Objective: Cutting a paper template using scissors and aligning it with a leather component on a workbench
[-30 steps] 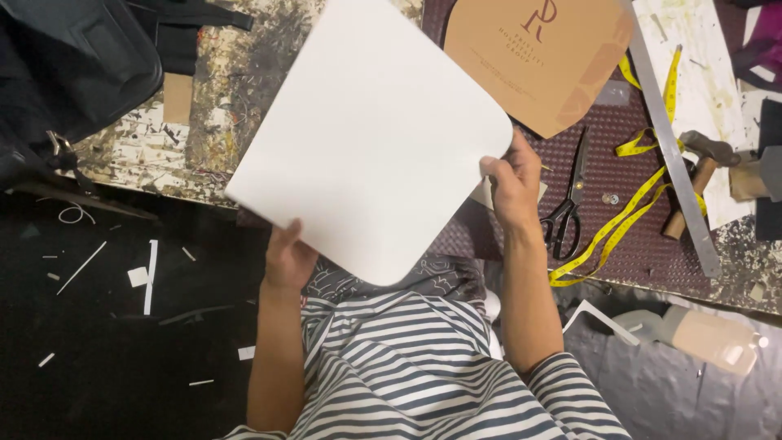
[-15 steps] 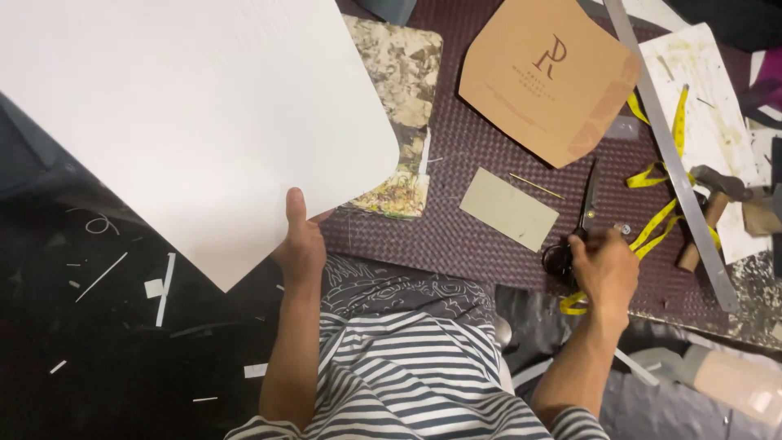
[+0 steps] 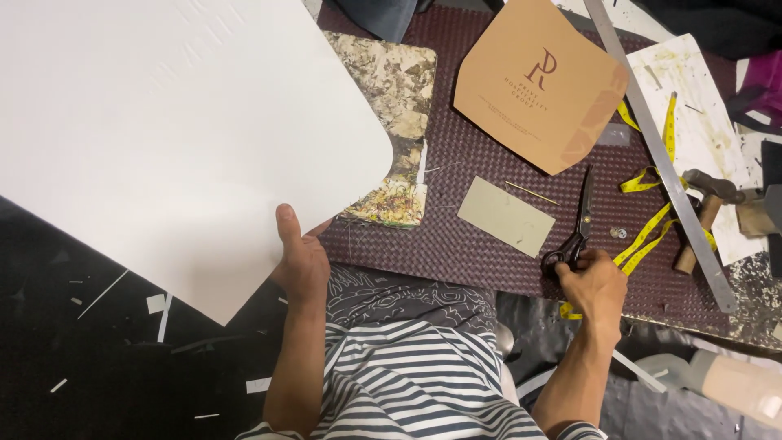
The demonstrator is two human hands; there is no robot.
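Observation:
My left hand (image 3: 300,259) grips the lower edge of a large white board (image 3: 171,138) with rounded corners, held out over the left side. My right hand (image 3: 593,281) is closed around the handles of black scissors (image 3: 580,220) that lie on the dark woven mat (image 3: 489,253), blades pointing away from me. A small grey card rectangle (image 3: 506,216) lies just left of the scissors. A thin yellow stick (image 3: 531,192) rests beside it.
A tan card folder (image 3: 538,81) lies at the mat's far side. A yellow measuring tape (image 3: 652,220), a long metal ruler (image 3: 660,155) and a wooden-handled hammer (image 3: 702,212) sit to the right. A mottled slab (image 3: 391,122) lies left of the mat. White scraps litter the dark floor (image 3: 90,342).
My left hand has swung the white board from the middle out to the left. My right hand let go of the board, moved right and took hold of the scissors.

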